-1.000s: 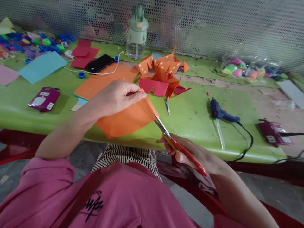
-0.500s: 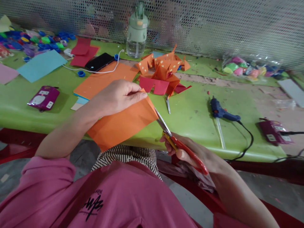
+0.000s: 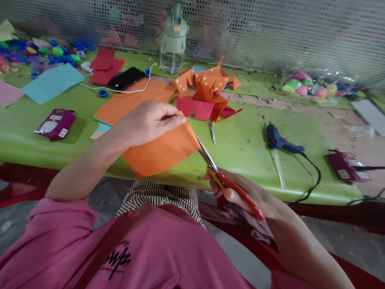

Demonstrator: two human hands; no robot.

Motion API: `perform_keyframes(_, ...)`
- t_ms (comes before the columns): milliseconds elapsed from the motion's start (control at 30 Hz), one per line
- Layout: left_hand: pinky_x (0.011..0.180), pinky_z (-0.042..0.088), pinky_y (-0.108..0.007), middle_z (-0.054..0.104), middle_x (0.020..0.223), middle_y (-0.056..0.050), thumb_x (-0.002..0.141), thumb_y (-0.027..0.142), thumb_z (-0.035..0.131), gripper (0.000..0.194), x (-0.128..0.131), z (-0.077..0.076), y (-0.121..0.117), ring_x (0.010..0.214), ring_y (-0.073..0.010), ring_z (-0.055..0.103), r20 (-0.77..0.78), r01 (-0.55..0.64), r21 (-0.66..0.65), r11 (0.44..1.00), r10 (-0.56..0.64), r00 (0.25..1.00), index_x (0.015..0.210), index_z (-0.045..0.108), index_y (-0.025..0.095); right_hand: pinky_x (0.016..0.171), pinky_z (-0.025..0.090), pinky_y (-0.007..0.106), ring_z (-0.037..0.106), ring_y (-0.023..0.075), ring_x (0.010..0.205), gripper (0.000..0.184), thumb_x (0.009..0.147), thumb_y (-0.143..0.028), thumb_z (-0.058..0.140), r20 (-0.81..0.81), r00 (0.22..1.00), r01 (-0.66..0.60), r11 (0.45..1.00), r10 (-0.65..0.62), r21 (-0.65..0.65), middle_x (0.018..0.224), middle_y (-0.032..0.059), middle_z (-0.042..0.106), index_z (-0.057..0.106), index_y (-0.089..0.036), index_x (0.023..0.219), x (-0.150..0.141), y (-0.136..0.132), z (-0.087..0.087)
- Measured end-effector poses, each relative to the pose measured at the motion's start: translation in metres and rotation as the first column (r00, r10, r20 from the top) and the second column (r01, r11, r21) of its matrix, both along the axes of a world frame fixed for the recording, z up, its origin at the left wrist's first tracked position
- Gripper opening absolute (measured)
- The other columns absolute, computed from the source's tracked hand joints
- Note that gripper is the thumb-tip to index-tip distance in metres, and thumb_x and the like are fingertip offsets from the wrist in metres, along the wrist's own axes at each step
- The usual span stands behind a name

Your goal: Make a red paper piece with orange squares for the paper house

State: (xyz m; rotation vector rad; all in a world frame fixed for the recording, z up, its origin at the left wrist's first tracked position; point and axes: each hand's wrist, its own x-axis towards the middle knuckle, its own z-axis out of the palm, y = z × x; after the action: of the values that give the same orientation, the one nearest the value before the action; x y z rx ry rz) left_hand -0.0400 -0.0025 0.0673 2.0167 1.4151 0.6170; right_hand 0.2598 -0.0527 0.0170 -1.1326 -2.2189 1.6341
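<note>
My left hand (image 3: 156, 120) pinches the top corner of an orange sheet of paper (image 3: 162, 154) between thumb and fingers. The sheet hangs tilted at the table's front edge. My right hand (image 3: 231, 188) is closed round the handles of scissors (image 3: 207, 154) with red and yellow grips. Their blades, slightly apart, meet the sheet's right corner. Just beyond the sheet lie cut orange and red paper pieces (image 3: 200, 108), some with pale spots. A second small pair of scissors (image 3: 213, 133) pokes out from under them, its handles hidden.
A blue glue gun (image 3: 278, 140) with its cord lies to the right, near a purple power socket (image 3: 349, 166). Behind stand a water bottle (image 3: 173, 44) and a mesh panel (image 3: 255, 36). On the left are a phone (image 3: 126, 79), a blue sheet (image 3: 53, 83) and another purple socket (image 3: 56, 124).
The orange sheet's lower corner swung down and left, then came back up. The scissor blades shifted slightly along the sheet's right corner. My left hand has stayed in place.
</note>
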Motion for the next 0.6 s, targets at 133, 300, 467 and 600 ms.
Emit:
perform_keyframes(133,0.052,0.019,-0.024,0.026,0.059,0.008,0.096,0.035,0.051,0.034,-0.0008,0.0006,0.0000,0.056,-0.0052,0.028,0.001,-0.007,0.016,1.000,0.007,1.000,0.072,0.061,0.012,0.060,0.052,0.030,0.056,0.0149,0.068,0.069,0.084,-0.080,0.045,0.006,1.000,-0.017,1.000,0.017,-0.001,0.083,0.0039,0.059,0.059,-0.018,0.111,0.0025,0.0002,-0.0004)
perform_keyframes(300,0.052,0.019,-0.025,0.025,0.060,0.008,0.096,0.036,0.051,0.035,-0.0015,0.0002,0.0008,0.056,-0.0054,0.028,0.002,-0.002,0.024,1.000,0.002,1.000,0.070,0.059,0.014,0.060,0.052,0.030,0.056,0.0146,0.068,0.068,0.085,-0.080,0.043,0.006,1.000,-0.011,1.000,0.011,0.000,0.085,0.0040,0.060,0.058,-0.019,0.112,0.0040,0.0002,-0.0015)
perform_keyframes(467,0.055,0.021,-0.025,0.027,0.060,0.007,0.096,0.036,0.051,0.034,-0.0008,0.0020,-0.0006,0.058,-0.0062,0.028,-0.025,-0.016,-0.007,1.000,0.016,1.000,0.071,0.059,0.014,0.061,0.052,0.030,0.056,0.0147,0.069,0.068,0.085,-0.080,0.043,0.005,1.000,-0.002,1.000,0.002,0.008,0.085,0.0044,0.060,0.058,-0.019,0.110,0.0040,0.0004,-0.0014)
perform_keyframes(600,0.056,0.022,-0.026,0.030,0.061,0.007,0.095,0.039,0.049,0.033,-0.0002,0.0022,-0.0012,0.059,-0.0078,0.030,-0.031,0.001,-0.033,0.999,-0.002,1.000,0.078,0.062,0.014,0.063,0.052,0.030,0.057,0.0146,0.070,0.065,0.087,-0.077,0.045,0.001,1.000,-0.006,1.000,0.006,0.001,0.086,0.0045,0.060,0.059,-0.018,0.111,0.0017,0.0007,0.0017)
